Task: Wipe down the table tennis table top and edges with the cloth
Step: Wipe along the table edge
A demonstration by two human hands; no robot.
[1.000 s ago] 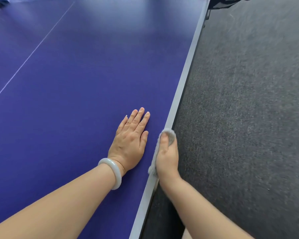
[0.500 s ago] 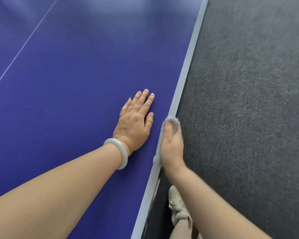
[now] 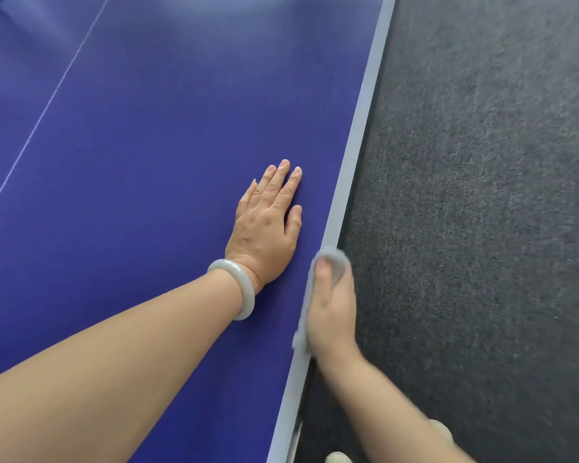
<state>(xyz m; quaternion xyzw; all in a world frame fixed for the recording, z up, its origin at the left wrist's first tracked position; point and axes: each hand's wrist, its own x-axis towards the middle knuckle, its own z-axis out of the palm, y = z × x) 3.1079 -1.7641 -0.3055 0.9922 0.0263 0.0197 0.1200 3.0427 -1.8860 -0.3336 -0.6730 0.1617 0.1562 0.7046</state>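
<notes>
Hands and bare forearms reach in from the bottom of the view over a table tennis table with a deep blue top. The left hand lies palm down on the blue surface, fingers straight and close together, holding nothing. It sits near the table's side border without touching it. A pale, smooth bracelet circles the left wrist. Just beside it, the right hand grips a light grey cloth against the edge strip, the pale band running along the table's side. The thumb presses on top of the cloth, while the other fingers drop over the side and are hidden. The cloth bunches ahead of the thumb tip and trails back along the strip beneath the palm; it looks blurred. A thin white line crosses the blue top diagonally at far left. Dark grey carpet covers the floor to the right of the table. Part of a light-coloured shoe shows at the bottom edge, below the right forearm.
</notes>
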